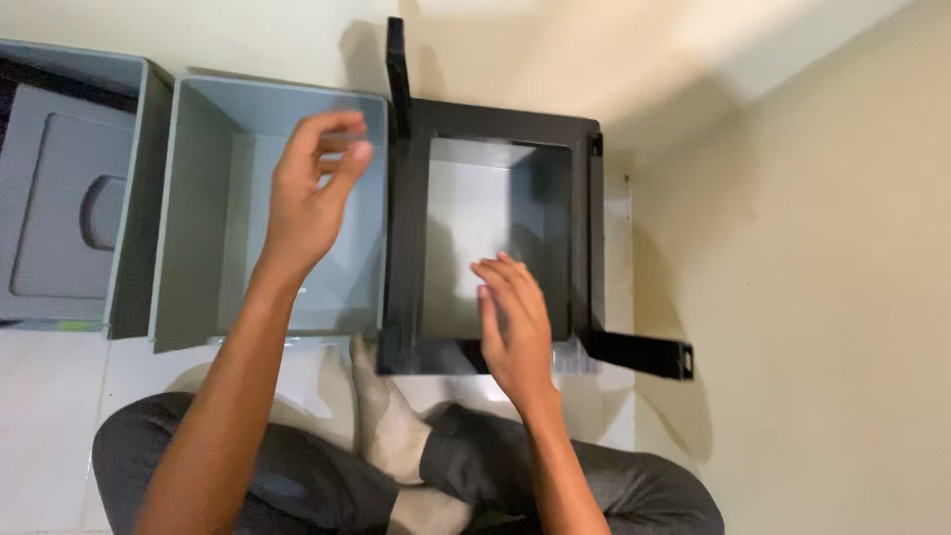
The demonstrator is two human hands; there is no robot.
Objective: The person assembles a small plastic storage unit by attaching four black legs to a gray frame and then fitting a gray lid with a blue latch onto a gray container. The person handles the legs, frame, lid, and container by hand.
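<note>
Black frame [406, 248]: on floor, around grey box.
Right hand [515, 322]: open, empty, above it.
Left hand [307, 193]: loosely curled, empty, over grey bin [198, 228].

Seated cross-legged on the pale floor [59, 396], the person holds the left hand [309, 193] with curled fingers above the open grey plastic box [198, 198], while the flat right hand [515, 322] hovers over the black rectangular metal frame [404, 248].
</note>
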